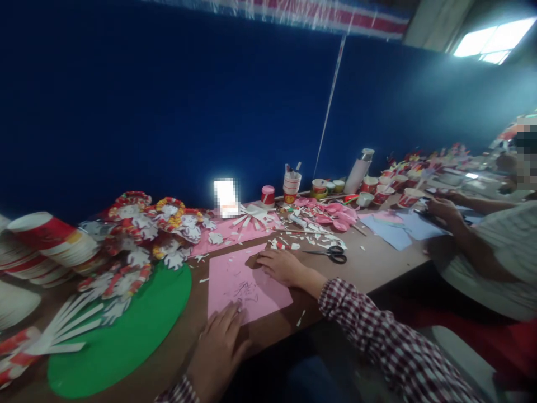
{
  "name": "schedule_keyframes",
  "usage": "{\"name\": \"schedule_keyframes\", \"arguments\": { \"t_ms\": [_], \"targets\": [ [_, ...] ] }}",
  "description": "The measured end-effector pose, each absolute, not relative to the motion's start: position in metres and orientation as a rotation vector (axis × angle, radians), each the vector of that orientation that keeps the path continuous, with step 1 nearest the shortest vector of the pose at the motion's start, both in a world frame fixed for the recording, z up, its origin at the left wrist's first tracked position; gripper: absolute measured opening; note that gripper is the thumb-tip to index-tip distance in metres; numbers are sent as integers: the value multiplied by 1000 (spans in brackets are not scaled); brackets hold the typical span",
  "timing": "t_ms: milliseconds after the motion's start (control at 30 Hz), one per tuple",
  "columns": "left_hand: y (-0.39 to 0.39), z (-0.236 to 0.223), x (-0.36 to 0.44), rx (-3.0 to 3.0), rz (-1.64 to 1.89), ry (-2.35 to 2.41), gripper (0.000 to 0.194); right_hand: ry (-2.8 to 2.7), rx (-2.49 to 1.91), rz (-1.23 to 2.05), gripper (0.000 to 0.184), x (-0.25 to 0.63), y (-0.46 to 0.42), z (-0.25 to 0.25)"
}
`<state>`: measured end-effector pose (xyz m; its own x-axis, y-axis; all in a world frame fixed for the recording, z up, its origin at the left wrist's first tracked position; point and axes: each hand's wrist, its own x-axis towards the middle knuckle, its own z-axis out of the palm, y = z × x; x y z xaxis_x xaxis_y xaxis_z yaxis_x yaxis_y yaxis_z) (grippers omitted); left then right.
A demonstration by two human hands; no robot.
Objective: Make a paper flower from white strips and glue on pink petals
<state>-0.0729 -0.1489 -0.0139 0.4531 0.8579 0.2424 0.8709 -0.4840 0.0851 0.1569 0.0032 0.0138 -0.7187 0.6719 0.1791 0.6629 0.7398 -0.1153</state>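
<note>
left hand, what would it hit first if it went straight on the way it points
Over the pink rectangular paper sheet, the left hand would probably meet the right hand first, near its fingers; it might just pass left of them.

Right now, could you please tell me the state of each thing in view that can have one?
Pink sheet: flat, scribbled on
Left hand: palm down on pink sheet
Right hand: likewise
Scissors: lying flat, unheld
Green board: flat, partly covered
Left-side cups: stacked, tilted
Window: bright
</note>
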Motion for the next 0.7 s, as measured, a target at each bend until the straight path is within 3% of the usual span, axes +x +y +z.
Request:
{"name": "schedule_keyframes", "arguments": {
  "t_ms": [233,500,700],
  "targets": [
    [-150,-21,-81,-2648,-436,-1588,44,-2584,-1622,-157,29,228,39,30],
    [-139,-19,-85,-2619,-337,-1553,35,-2440,-1937,-56,23,287,-5,54],
    [-129,-21,-93,-2683,-269,-1545,45,-2475,-1949,14,28,303,-27,42]
  ]
}}
